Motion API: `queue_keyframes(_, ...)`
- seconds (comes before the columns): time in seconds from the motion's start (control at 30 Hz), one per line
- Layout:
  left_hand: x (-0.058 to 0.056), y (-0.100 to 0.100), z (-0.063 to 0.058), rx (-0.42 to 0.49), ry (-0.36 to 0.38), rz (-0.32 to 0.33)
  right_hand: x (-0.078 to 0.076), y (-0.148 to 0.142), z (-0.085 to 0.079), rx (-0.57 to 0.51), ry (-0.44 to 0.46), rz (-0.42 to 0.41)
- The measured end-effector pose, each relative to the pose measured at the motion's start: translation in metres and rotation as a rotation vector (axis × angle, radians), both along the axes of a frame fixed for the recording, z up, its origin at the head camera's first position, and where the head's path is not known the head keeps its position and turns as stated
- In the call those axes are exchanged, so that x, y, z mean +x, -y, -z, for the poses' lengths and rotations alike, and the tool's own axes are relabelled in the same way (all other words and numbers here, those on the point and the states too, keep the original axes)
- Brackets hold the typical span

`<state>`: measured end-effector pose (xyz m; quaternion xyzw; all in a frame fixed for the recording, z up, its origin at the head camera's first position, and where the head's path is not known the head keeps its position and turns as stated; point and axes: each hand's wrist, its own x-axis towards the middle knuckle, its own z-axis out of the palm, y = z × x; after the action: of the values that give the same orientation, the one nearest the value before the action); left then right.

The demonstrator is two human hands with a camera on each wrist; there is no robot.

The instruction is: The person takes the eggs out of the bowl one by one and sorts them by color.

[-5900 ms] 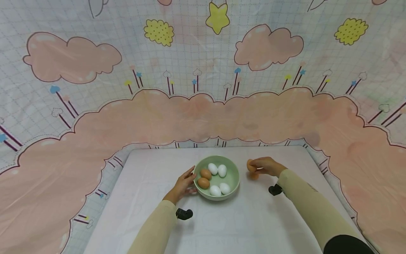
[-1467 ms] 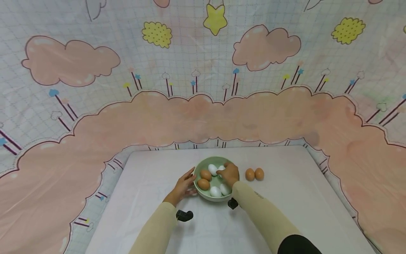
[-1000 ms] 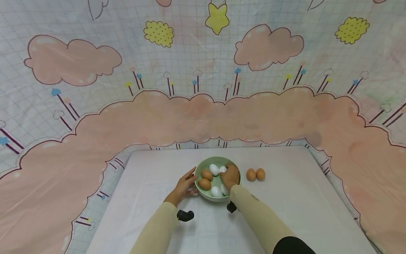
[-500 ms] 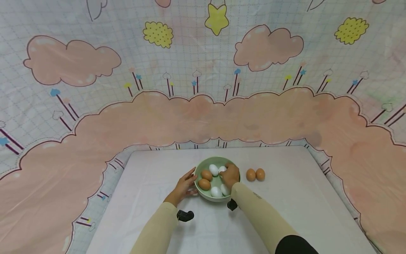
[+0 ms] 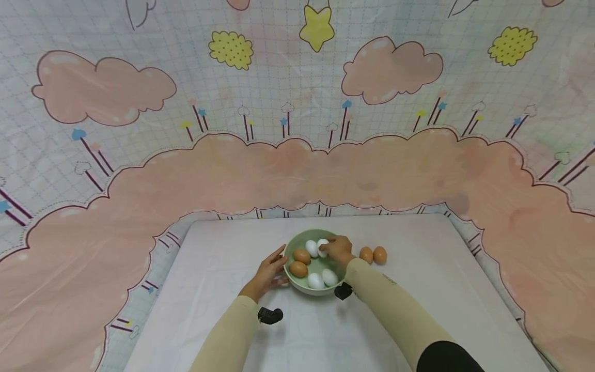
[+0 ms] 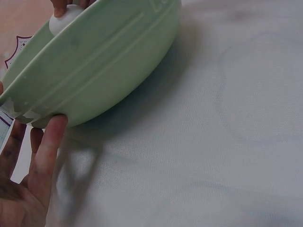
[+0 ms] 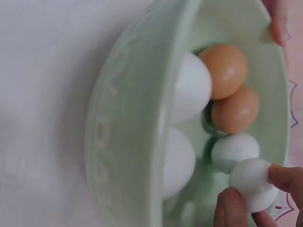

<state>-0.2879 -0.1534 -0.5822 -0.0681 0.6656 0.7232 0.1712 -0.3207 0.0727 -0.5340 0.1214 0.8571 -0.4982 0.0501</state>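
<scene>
Far L: beige sleeve (image 5: pixel 228 330), w/ a small black device (image 5: pixel 270 315) at the wrist. Then the L hand (image 5: pixel 268 271): fingers spread & more or less straight, tips on the bowl's side, nothing pinched that I can see; L wrist view has fingertips up against the outer wall.

Just R of it, btwn both hands, the green bowl (image 5: pixel 318 264) on white cloth (image 5: pixel 204 268). Inside, nearest the L hand: 2 brown eggs (image 5: pixel 298 268), side by side. Next, 2 white eggs (image 5: pixel 315 281) next to each other, on the wearer's side of the R hand's fingers. Beyond the brown pair, another white egg (image 5: pixel 311 248), btwn them & the R fingertips.

R hand (image 5: pixel 338 249) reaches in over the bowl's R rim, thumb & fingers closed round the held white egg (image 5: pixel 323 248), approx. an egg's breadth apart. Can't tell if that egg's clear of the bowl floor. 2nd black device (image 5: pixel 343 291) under the R wrist.

R of the R hand, on the cloth outside the bowl: 2 more brown eggs (image 5: pixel 380 254), side by side. Far R, black band (image 5: pixel 446 357) on the R sleeve.
</scene>
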Motion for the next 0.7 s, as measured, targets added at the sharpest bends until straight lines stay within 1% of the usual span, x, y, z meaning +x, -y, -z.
queue_keyframes(0.07, 0.001, 0.001, 0.000, 0.007, -0.011, 0.009, -0.003, -0.003, 0.001, -0.018, 0.019, -0.009)
queue_keyframes(0.17, 0.001, 0.002, -0.001, 0.013, -0.016, 0.015, -0.007, -0.007, -0.001, -0.069, 0.063, -0.017)
queue_keyframes(0.3, 0.000, 0.001, 0.000, 0.001, -0.001, 0.002, -0.007, -0.014, -0.011, -0.115, 0.120, -0.035)
queue_keyframes(0.43, -0.001, 0.000, 0.001, -0.007, 0.007, -0.007, -0.008, -0.022, -0.018, -0.184, 0.177, -0.016)
queue_keyframes(0.53, -0.001, 0.000, 0.000, -0.011, 0.010, -0.011, -0.008, -0.029, -0.021, -0.233, 0.208, 0.004)
queue_keyframes(0.7, 0.000, -0.002, -0.004, -0.015, 0.018, -0.019, -0.005, -0.042, -0.026, -0.305, 0.227, -0.040)
